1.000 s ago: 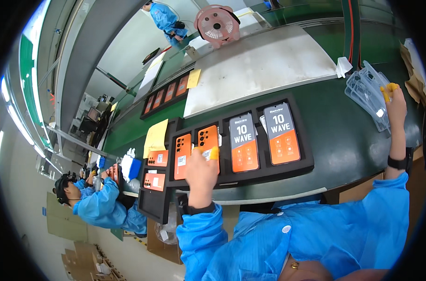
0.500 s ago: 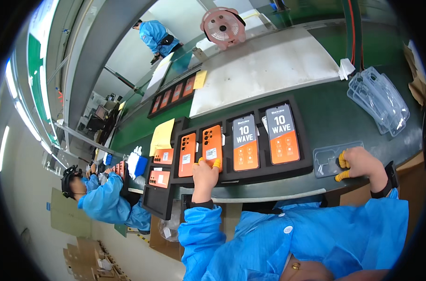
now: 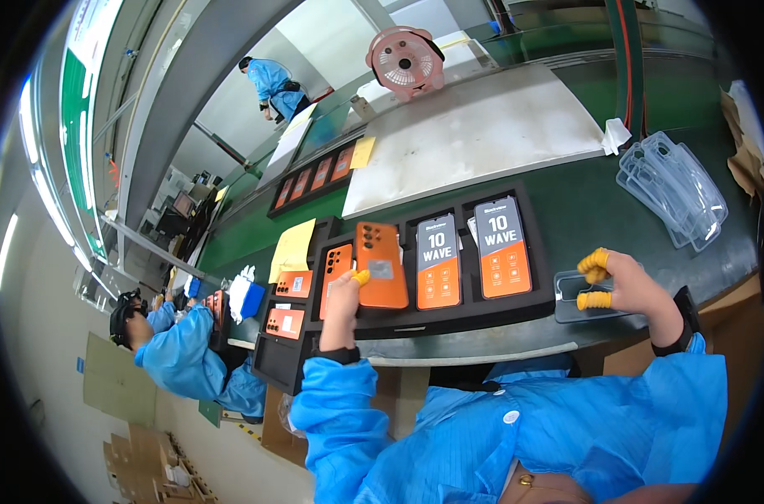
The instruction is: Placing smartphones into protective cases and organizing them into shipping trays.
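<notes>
My left hand [image 3: 346, 294] is closed on an orange phone [image 3: 381, 267], pinching its lower left edge with the camera side up. The phone is slightly blurred and raised over the black foam tray [image 3: 403, 326]. Another orange phone [image 3: 336, 273] lies in the tray beside that hand. Two phones with grey-and-orange printed fronts, the nearer one [image 3: 438, 262] and the farther right one [image 3: 504, 246], lie in the tray's other slots. At the right, my right hand [image 3: 621, 281] has thumb and forefinger apart, over a clear plastic case [image 3: 569, 309]. Yellow cots cover its fingertips.
More clear cases [image 3: 672, 191] lie stacked at the far right. A yellow paper [image 3: 293, 249] rests on a smaller black tray [image 3: 277, 363] with orange phones. A white board [image 3: 474, 134] and pink fan [image 3: 405, 63] are behind. A co-worker [image 3: 184, 349] works at left.
My left hand has lifted the orange phone out of its tray slot. My right hand has shifted a little left over the clear case, its fingers apart.
</notes>
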Available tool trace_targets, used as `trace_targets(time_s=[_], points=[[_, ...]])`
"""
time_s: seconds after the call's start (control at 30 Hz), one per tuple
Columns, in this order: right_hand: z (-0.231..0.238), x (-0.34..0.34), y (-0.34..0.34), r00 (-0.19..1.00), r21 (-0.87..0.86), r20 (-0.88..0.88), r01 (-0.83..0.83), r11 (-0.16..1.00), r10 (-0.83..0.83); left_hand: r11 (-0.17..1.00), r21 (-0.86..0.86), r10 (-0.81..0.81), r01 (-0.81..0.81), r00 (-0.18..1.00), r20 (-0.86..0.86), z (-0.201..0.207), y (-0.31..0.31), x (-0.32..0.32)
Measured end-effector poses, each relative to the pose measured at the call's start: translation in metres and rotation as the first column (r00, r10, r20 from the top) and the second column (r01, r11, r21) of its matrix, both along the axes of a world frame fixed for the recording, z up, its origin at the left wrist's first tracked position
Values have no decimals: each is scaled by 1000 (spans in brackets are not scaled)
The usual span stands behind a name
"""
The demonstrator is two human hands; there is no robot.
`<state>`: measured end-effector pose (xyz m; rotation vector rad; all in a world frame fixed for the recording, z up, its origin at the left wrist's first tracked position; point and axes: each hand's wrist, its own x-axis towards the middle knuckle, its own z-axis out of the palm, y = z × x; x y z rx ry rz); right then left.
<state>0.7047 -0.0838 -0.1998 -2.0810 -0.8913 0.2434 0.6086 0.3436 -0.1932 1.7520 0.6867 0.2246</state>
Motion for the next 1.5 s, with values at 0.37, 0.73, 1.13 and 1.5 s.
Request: trace_targets(time_s=[0.37,0.73,1.13,1.5], points=[[-17,5,35,895,634,-317,446,632,-314,453,706,-787,544,616,31,-15,-222,55],[-15,-16,-60,870,-195,473,-49,980,137,-203,870,-756,449,492,-431,-21,-256,67],[-40,-2,-51,952,-313,297,174,934,-78,-121,885,-817,449,461,-346,-25,-265,80],[-10,0,-23,965,-296,253,4,955,74,251,864,-819,436,571,-50,14,-234,54]])
